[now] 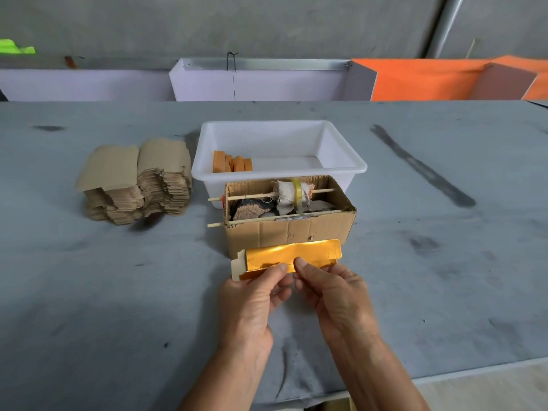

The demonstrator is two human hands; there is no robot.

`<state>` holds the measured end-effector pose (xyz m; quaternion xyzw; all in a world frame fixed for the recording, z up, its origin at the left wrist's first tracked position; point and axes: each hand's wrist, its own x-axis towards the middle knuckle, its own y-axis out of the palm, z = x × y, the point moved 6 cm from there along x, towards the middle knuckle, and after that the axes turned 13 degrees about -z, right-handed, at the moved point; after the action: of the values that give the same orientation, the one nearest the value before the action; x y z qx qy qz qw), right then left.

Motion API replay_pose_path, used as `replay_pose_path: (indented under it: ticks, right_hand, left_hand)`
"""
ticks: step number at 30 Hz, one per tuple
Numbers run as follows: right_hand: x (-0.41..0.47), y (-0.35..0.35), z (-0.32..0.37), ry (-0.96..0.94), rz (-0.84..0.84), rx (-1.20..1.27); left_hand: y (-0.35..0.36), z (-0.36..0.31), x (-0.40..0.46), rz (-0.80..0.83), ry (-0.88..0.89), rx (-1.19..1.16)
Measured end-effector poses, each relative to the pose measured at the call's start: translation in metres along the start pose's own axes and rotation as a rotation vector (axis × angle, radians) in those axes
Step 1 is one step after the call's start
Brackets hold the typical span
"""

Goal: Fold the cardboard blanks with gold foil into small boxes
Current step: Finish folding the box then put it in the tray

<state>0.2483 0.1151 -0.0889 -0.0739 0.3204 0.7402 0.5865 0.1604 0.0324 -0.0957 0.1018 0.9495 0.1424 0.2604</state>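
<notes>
Left hand (252,301) and right hand (332,295) both pinch the gold-foil blank (289,256), their fingers hiding its lower edge.

Ahead: cardboard box (289,229) just behind the hands, white tub (278,149) touching its back | Left: stack of brown blanks (136,182), narrow gap beside the tub | Right: bare grey table (444,247) | Near edge: bare either side of the arms

A gold-foil blank (289,256), a long flat strip with a pale cardboard tab at its left end, is held level above the table. A tall stack of brown blanks (136,182) lies far left; folded orange boxes (232,164) stand in the tub's left corner.
</notes>
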Motion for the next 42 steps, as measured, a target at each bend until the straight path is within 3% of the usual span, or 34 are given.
replay_pose_path:
  ticks: [9,12,19,24,28,33,42]
  right_hand:
    - [0.001,0.004,0.006,0.0,0.057,-0.085]
    - [0.002,-0.001,0.019,-0.083,0.026,-0.193]
    - [0.007,-0.014,0.084,-0.664,-0.243,-0.436]
    - [0.014,0.032,0.12,-0.932,-0.127,-0.904]
    - [0.038,0.066,0.119,-0.832,-0.004,-1.272]
    - [0.058,0.084,0.112,-0.563,0.043,-1.497]
    - [0.067,0.099,0.114,-0.464,0.062,-1.571]
  left_hand:
    - [-0.006,-0.006,0.007,-0.057,0.026,-0.027]
    - [-0.006,-0.009,0.008,-0.059,0.021,-0.058]
    - [-0.009,-0.01,0.01,-0.033,0.012,-0.084]
    - [-0.011,-0.006,0.01,-0.026,0.0,-0.066]
    - [-0.012,-0.003,0.011,-0.037,-0.015,-0.046]
    - [-0.013,-0.003,0.012,-0.023,-0.016,-0.038]
    - [-0.012,-0.003,0.014,-0.005,-0.001,-0.054]
